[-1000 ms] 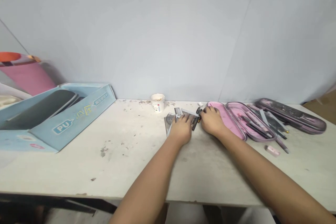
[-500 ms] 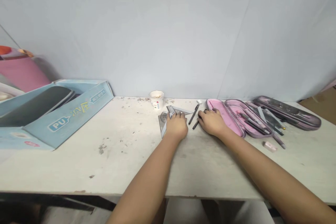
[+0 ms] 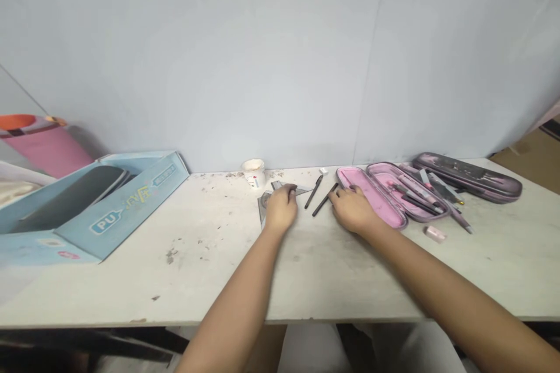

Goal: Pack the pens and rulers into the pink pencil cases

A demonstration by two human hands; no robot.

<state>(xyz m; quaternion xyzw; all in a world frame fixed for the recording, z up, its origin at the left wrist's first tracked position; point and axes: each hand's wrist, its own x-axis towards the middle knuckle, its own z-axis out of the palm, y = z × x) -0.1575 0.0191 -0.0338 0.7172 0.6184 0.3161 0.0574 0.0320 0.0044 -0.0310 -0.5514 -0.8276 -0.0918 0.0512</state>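
My left hand (image 3: 281,207) rests with curled fingers on a clear plastic set square (image 3: 263,205), which lies flat on the table and is partly hidden under the hand. My right hand (image 3: 352,210) lies on the table with its fingers apart, its fingertips at the edge of an open pink zip pencil case (image 3: 371,183). Just left of my right hand are a black pen (image 3: 324,199) and a second black pen (image 3: 314,191), lying apart. Several pens and drawing tools lie in the case's other half (image 3: 413,195).
A paper cup (image 3: 254,172) stands at the wall behind my left hand. A dark pink-edged pencil case (image 3: 467,178) and a pink eraser (image 3: 434,234) lie to the right. A blue cardboard box (image 3: 100,215) sits at the table's left end, near a pink cylinder (image 3: 44,151).
The hands have drawn apart, with my left hand and the set square further left. The black pens now lie separate between the hands, no longer bunched against my right hand. The view has shifted slightly.
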